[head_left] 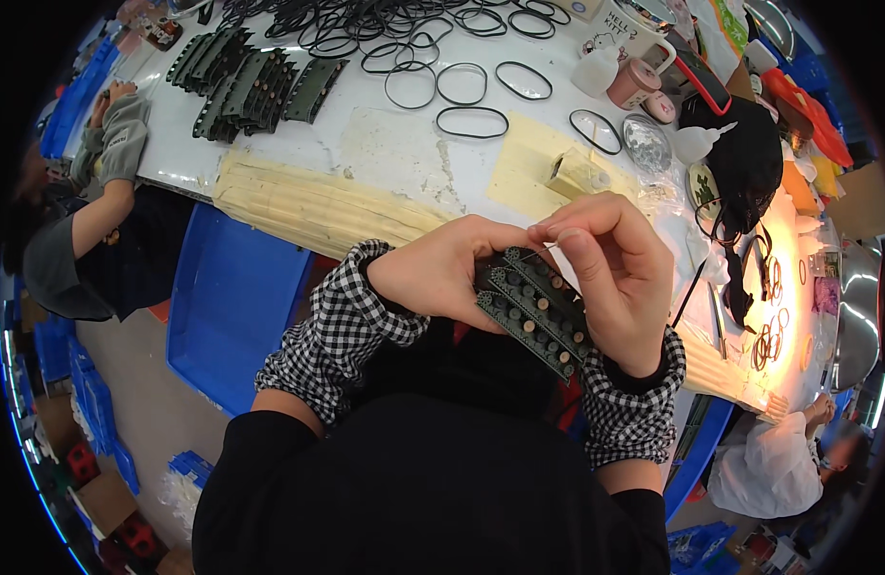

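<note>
My left hand (437, 268) is wrapped around the left end of a dark green piece (536, 311) with scalloped edges and rows of black and tan round studs. It is held in front of my chest, tilted down to the right. At its upper edge my right hand (622, 278) is closed, with thumb and forefinger pinched on something thin that I cannot make out. The lower part of the right hand lies beside the piece's right end. Both wrists wear black-and-white checked sleeve cuffs.
Similar dark green pieces (255, 96) stand stacked at the table's far left. Black rubber rings (461, 84) lie across the back. To the right are a yellow block (574, 174), a mug (626, 38) and white squeeze bottles (699, 144). A blue bin (222, 307) stands left below the padded edge.
</note>
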Motion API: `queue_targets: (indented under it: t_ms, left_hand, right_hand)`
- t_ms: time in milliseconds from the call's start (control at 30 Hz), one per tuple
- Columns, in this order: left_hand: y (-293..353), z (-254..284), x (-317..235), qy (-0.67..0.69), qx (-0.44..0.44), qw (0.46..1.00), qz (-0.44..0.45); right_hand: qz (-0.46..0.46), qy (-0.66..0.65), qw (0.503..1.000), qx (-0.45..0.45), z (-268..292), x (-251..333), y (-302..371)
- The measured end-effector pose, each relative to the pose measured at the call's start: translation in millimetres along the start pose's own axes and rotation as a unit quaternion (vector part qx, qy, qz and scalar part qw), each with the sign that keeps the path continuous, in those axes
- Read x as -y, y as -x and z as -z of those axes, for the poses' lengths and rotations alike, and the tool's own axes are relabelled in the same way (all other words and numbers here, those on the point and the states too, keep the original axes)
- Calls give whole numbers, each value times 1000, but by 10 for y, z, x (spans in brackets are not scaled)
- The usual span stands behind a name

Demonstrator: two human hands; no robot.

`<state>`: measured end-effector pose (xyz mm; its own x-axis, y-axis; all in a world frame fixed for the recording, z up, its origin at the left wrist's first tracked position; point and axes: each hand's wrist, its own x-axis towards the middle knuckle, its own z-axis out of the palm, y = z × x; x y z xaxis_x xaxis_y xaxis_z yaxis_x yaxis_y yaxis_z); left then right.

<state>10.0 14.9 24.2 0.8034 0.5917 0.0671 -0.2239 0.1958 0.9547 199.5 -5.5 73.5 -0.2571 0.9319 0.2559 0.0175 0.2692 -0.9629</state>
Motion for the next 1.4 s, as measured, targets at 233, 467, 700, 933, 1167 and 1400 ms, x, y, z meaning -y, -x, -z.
queue_targets:
  t_ms: [233, 467, 700, 933, 1167, 1400]
  left_hand:
    - [-20, 42, 30, -9, 15, 999, -27]
    - [-17, 62, 9, -25, -13, 999, -38]
    - [4, 52, -73, -6, -24, 1000, -8]
    - [12, 59, -31, -40, -21, 999, -16]
    - [17, 40, -29, -30, -38, 999, -11]
    - [26, 51, -22, -36, -35, 999, -18]
  right_hand:
    - [129, 331, 903, -242, 422, -202, -182]
    - [197, 501, 816, -208, 461, -208, -202]
    - [96, 87, 992, -1, 73, 73, -34]
    - [51, 21, 998, 28, -50, -45, -21]
    - [57, 47, 997, 36, -55, -10, -26]
    - [73, 75, 994, 45, -53, -7, -33]
